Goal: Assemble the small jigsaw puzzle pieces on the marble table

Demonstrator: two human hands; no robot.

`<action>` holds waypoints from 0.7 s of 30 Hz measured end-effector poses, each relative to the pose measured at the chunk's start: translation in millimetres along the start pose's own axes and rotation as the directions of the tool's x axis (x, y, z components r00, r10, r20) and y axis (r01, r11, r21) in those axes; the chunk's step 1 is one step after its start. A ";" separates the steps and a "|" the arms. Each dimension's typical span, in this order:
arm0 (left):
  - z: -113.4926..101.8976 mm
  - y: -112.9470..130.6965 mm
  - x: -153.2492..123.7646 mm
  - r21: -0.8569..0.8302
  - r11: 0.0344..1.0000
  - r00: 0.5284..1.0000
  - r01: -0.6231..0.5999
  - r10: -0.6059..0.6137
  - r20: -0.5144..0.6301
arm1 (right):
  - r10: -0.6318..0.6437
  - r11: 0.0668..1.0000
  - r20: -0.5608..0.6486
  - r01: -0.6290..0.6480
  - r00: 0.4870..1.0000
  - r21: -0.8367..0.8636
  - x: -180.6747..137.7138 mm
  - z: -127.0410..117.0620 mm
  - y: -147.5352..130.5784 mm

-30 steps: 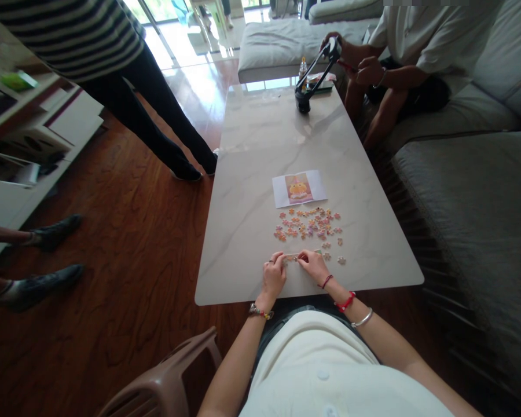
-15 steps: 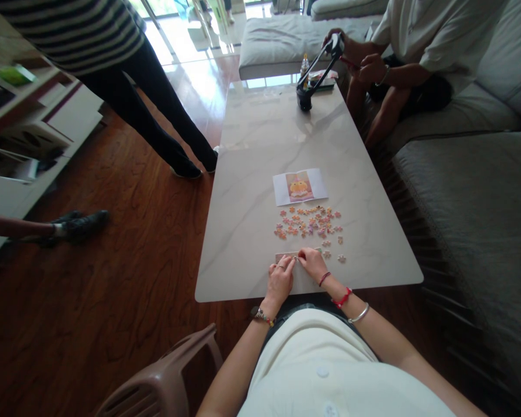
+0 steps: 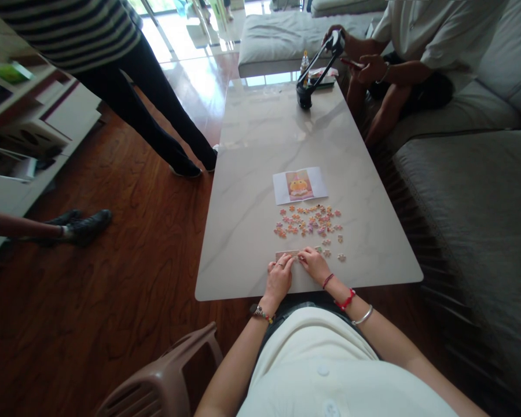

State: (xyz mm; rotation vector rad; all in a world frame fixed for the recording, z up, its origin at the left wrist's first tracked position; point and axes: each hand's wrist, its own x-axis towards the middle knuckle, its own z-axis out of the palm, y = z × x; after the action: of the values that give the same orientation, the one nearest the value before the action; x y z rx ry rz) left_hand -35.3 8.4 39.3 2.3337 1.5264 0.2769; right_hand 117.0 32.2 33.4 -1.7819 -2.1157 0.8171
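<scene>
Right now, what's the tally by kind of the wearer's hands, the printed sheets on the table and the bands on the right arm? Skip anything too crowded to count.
Hands: 2 (left hand, right hand)
Printed sheet: 1
Bands: 3 (thin red band, thicker red band, silver bangle)
Total: 6
Puzzle pieces: too crowded to count, left out

On my feed I have puzzle pieces [image 3: 313, 219] on the table's [image 3: 238, 231] near half, a paper sheet [image 3: 278, 186] just behind them, a strip [image 3: 285, 253] before them toward the near edge, a bottle [image 3: 304, 61] near the far edge.
</scene>
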 end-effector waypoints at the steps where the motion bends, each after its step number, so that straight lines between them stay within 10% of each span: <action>1: -0.2 -0.2 -0.3 -0.002 1.000 1.000 -0.004 0.004 0.001 | 0.000 1.000 -0.001 0.000 1.000 -0.006 -0.3 -0.4 0.0; 21: 2.2 -6.4 -2.4 0.046 0.998 0.999 -0.043 0.042 0.011 | 0.002 0.999 -0.006 -0.002 1.000 -0.038 -2.1 1.3 -0.2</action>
State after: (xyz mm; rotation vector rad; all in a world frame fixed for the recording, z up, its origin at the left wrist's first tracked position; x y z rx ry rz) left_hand -41.0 8.2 34.9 2.4016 1.4952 0.2418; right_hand 116.6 29.8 32.8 -1.8034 -2.1398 0.7755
